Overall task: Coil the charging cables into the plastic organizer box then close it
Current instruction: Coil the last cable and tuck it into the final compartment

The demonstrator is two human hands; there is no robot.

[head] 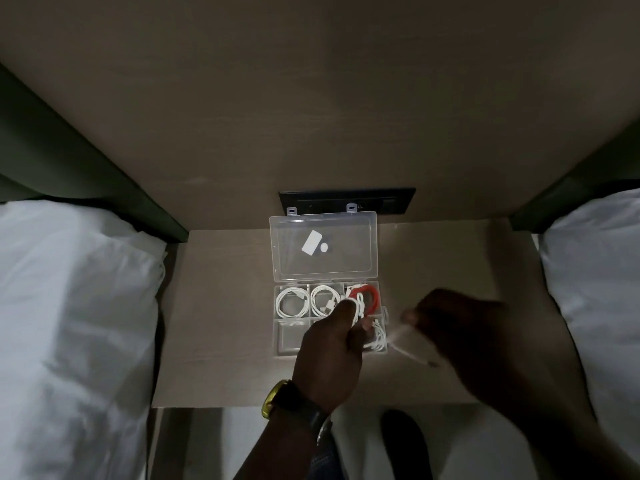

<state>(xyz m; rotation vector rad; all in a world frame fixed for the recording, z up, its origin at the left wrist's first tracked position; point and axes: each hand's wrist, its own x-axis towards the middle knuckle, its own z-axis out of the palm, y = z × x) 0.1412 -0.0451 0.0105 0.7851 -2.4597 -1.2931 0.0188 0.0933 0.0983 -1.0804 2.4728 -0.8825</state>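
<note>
Organizer box (284,336) on table (221,306), lid (323,245) open w/ 2 white stickers, no text legible. 2 white coils in far compartments, red cable (367,296) far right. Left hand (332,348) clenched on white cable (379,336) over near-right compartment. Right hand (457,323) blurred, pinching cable's loose end; plug indistinct.

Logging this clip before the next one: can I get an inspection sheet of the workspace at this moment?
Surface: pale wood nightstand, dimly lit.
Job's things: clear organizer box, lid open; white coils in two far compartments, red cable in the third.
Clutter: nothing seen.
Grippers: left hand grips a white cable over the box; right hand, blurred, pinches its loose end.
Cables: one white cable uncoiled.
Surroundings: white pillows either side, black wall panel behind.
</note>
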